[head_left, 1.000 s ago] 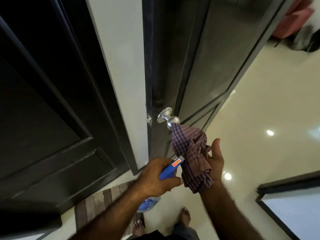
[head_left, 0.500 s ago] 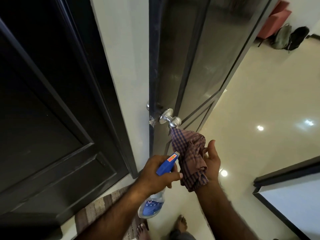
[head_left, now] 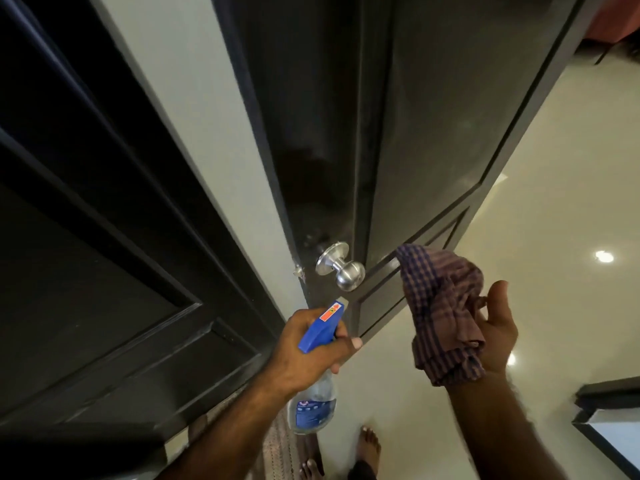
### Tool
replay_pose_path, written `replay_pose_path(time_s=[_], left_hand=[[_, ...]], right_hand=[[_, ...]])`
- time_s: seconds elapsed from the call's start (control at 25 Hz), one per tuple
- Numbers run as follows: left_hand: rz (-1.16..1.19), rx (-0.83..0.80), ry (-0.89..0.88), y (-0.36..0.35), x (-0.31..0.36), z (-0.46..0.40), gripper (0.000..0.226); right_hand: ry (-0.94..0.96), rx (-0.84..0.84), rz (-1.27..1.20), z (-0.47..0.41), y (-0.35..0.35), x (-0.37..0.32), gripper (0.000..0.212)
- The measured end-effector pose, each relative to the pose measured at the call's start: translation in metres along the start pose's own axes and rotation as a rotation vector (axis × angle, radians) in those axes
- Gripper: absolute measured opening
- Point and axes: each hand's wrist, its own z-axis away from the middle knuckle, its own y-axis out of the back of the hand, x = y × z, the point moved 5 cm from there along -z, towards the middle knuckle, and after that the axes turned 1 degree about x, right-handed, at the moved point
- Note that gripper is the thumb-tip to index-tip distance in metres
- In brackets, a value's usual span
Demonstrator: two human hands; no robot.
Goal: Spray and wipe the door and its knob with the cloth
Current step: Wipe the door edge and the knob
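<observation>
Door (head_left: 433,116), dark and panelled, stands ajar with its silver knob (head_left: 346,271) near the edge. Just below the knob, the left hand (head_left: 308,348) grips a spray bottle (head_left: 317,368) (blue head aimed up at it). Right of the knob, apart from it, the right hand (head_left: 495,334) holds a checked cloth (head_left: 443,313) bunched against loosely curled fingers.

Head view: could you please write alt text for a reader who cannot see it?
A left hand aims a blue spray bottle at a silver knob on a dark door. The right hand holds a checked cloth beside the knob, not touching it.
</observation>
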Motion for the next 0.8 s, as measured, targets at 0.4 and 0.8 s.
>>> replay_pose_path(time_s=[0.4,0.8], left_hand=[[-0.066,0.136,0.126,0.002,-0.012,-0.023,0.044],[-0.191,0.146,0.105,0.009,-0.012,-0.035,0.035]], right_hand=[[-0.175,0.067,0.167,-0.050,0.007,0.029,0.074],[-0.121,0.057,0.223,-0.072,-0.016,0.034,0.067]])
